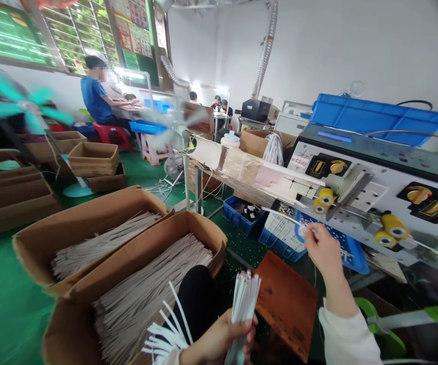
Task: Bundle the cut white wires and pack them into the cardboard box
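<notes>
My left hand (217, 337) is wrapped round an upright bundle of white cut wires (246, 296), low in the middle of the head view. The loose ends of more white wires (168, 332) fan out by my left wrist. Farther right, my right hand (322, 247) pinches one white wire (282, 215) between thumb and fingertips. That wire sticks out leftward, just below the yellow rollers (323, 201) of a wire-cutting machine (371, 167). A rust-brown board (285, 304) lies beneath and between my hands.
Two long cardboard boxes (188, 220) full of cut wires stand at my left. Blue bins (238, 215) sit under the bench (238, 175). A turquoise fan (29, 106) spins at far left. A person in a blue shirt (94, 99) sits at a table behind.
</notes>
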### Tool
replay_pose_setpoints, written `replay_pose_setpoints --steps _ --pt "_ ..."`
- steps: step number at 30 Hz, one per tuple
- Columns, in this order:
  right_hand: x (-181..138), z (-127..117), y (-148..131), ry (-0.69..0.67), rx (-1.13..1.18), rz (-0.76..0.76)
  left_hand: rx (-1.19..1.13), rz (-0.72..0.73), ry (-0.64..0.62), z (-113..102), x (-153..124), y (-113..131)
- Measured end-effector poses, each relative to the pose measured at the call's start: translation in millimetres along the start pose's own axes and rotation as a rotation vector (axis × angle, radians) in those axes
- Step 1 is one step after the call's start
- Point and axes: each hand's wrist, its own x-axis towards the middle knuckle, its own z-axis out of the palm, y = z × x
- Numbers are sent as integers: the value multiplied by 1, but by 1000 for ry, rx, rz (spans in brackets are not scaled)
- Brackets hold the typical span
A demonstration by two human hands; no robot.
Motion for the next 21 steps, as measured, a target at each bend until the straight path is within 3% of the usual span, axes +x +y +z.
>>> replay_pose_setpoints --steps 2,5,9,12,15,18,21 --pt "-26 -15 41 -1 88 175 6 -11 7 -2 1 -1" --pt "-51 -38 96 57 24 388 16 -40 0 -3 4 -2" --pt "-48 -56 131 90 -209 454 51 -97 -1 7 8 -3" --pt "-30 -60 134 93 -325 475 83 -120 6 15 8 -3" --pt "-20 -55 126 165 -267 431 81 -107 1 17 5 -4" --pt "-29 -42 114 134 0 330 79 -87 29 13 2 -6" --pt "-49 -21 98 -84 396 242 66 -85 55 8 3 -7"
